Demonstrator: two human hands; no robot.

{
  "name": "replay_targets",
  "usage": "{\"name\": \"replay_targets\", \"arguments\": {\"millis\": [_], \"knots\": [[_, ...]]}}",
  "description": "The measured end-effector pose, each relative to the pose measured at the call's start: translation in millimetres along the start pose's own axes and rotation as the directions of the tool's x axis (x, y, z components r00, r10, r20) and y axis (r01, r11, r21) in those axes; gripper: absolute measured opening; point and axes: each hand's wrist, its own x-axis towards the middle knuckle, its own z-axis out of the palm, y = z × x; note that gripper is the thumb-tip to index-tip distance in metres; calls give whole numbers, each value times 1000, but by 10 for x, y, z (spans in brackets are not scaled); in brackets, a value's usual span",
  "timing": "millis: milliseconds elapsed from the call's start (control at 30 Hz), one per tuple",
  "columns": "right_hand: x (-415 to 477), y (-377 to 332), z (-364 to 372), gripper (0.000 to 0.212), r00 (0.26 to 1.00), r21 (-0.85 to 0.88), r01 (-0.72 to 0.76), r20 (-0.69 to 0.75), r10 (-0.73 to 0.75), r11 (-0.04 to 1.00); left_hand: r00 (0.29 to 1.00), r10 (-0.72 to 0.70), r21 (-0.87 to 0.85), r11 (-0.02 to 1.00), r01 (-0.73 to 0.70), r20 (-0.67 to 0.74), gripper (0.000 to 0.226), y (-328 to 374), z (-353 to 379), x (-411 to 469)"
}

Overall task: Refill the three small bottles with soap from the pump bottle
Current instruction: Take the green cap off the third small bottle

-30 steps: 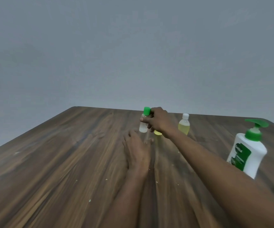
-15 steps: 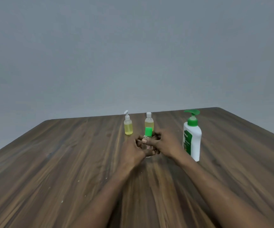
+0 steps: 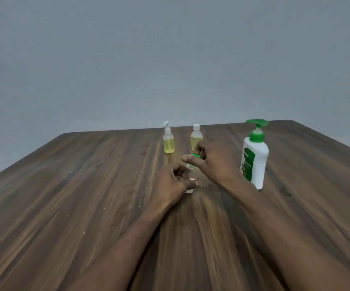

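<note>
At frame centre the left hand (image 3: 171, 181) gripped the clear bottle (image 3: 191, 175) while the right hand (image 3: 209, 162) pinched its green cap (image 3: 195, 155), apparently uncapping; next, the cap would need lifting clear.

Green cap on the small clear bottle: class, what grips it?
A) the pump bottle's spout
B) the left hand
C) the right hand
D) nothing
C: the right hand pinches the green cap, while the left hand holds the small clear bottle lower down.
</note>
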Motion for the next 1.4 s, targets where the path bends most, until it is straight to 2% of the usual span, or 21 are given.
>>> {"name": "replay_targets", "arguments": {"millis": [167, 233, 300, 367, 433, 467, 500, 533, 600, 667, 700, 767, 833, 867, 967, 1033, 1133, 1200, 1267, 1400], "knots": [[-21, -17, -65, 21, 969, -68, 143, 211, -126, 987, 998, 19, 17, 1000, -20, 57, 26, -62, -85, 44], [-17, 12, -152, 6, 942, -15, 182, 289, -170, 983, 998, 17, 24, 1000, -18, 54, 26, -76, -99, 53], [-22, 56, -228, 23, 936, 103, 130, 316, -156, 986, 999, 17, 35, 999, -19, 51, 28, -83, -101, 61], [-22, 57, -231, 25, 962, 144, 61, 257, -96, 988, 999, 12, 33, 999, -13, 41, 29, -81, -108, 66], [2, 4, -180, 19, 984, 64, -13, 177, 1, 998, 999, 2, 12, 1000, -2, 45, 29, -75, -121, 71], [8, -11, -143, 30, 988, -17, -15, 155, 18, 1000, 998, -1, 3, 1000, 1, 55, 29, -74, -128, 70], [-3, -24, -113, 36, 985, -88, 7, 171, 8, 996, 998, -1, -1, 1000, 1, 64, 29, -73, -132, 71], [-6, -24, -101, 32, 980, -112, 32, 197, -9, 993, 998, 2, -2, 1000, -2, 70, 28, -73, -132, 74], [-5, 6, -161, 6, 964, 51, 21, 262, -34, 998, 997, 5, -2, 1000, -4, 74, 28, -73, -125, 79], [-6, 25, -205, 32, 957, 208, -31, 289, -31, 978, 998, -1, 5, 1000, 1, 71, 29, -62, -117, 78], [1, 28, -189, 33, 967, 195, -46, 253, -5, 980, 998, -4, 7, 1000, 3, 69, 29, -55, -115, 76], [13, -16, -124, 25, 982, 7, -20, 190, 18, 1000, 998, -1, 20, 1000, -1, 66, 29, -55, -119, 74], [-10, -25, -68, 44, 977, -166, 27, 215, 10, 986, 997, 14, 37, 999, -16, 70, 29, -60, -122, 72], [-24, -37, -70, 43, 971, -182, 49, 238, -5, 982, 997, 18, 40, 999, -21, 73, 29, -64, -120, 72], [-27, -16, -185, 6, 949, -53, 101, 306, -80, 993, 997, 22, 32, 999, -24, 78, 30, -62, -111, 67], [-42, -18, -266, 24, 934, 47, 116, 335, -125, 992, 996, 27, 33, 999, -30, 87, 31, -58, -111, 74], [-51, 8, -357, 34, 960, 169, 127, 225, -164, 977, 994, 24, 21, 999, -27, 105, 30, -80, -133, 102], [-33, 56, -362, 35, 993, 259, 72, 72, -94, 963, 996, 12, 4, 1000, -13, 93, 30, -104, -152, 122], [-13, 107, -290, 35, 999, 268, -21, -25, 29, 963, 999, -15, -24, 1000, 17, 51, 32, -114, -173, 128], [-80, 193, -18, 29, 980, 161, -200, 30, 198, 966, 1000, -20, -68, 997, 19, -13, 33, -103, -186, 141]]}}
